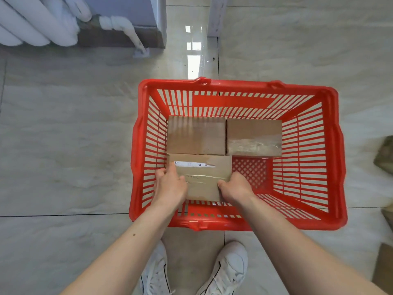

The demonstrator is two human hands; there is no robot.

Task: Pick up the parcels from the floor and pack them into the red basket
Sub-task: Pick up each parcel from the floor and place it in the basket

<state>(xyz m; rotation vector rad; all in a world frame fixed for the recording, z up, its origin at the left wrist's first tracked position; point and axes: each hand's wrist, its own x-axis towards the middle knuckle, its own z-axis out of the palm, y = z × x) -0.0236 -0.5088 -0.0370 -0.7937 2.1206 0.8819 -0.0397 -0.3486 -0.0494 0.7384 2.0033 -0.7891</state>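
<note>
The red basket (238, 222) stands on the tiled floor in front of me. Two brown cardboard parcels lie side by side against its far wall, one at the back left (195, 135) and one at the back right (254, 137). A third taped parcel with a white label (204, 177) sits in the near left corner. My left hand (170, 186) grips its left edge and my right hand (236, 188) grips its right edge, thumbs on top. The basket's near right floor is bare.
More brown parcels show at the right edge: one (386, 155) beside the basket, another (383, 267) nearer me. A white radiator (36, 26) and its pipe (131, 33) stand at the far left. My white shoes (229, 267) stand just behind the basket.
</note>
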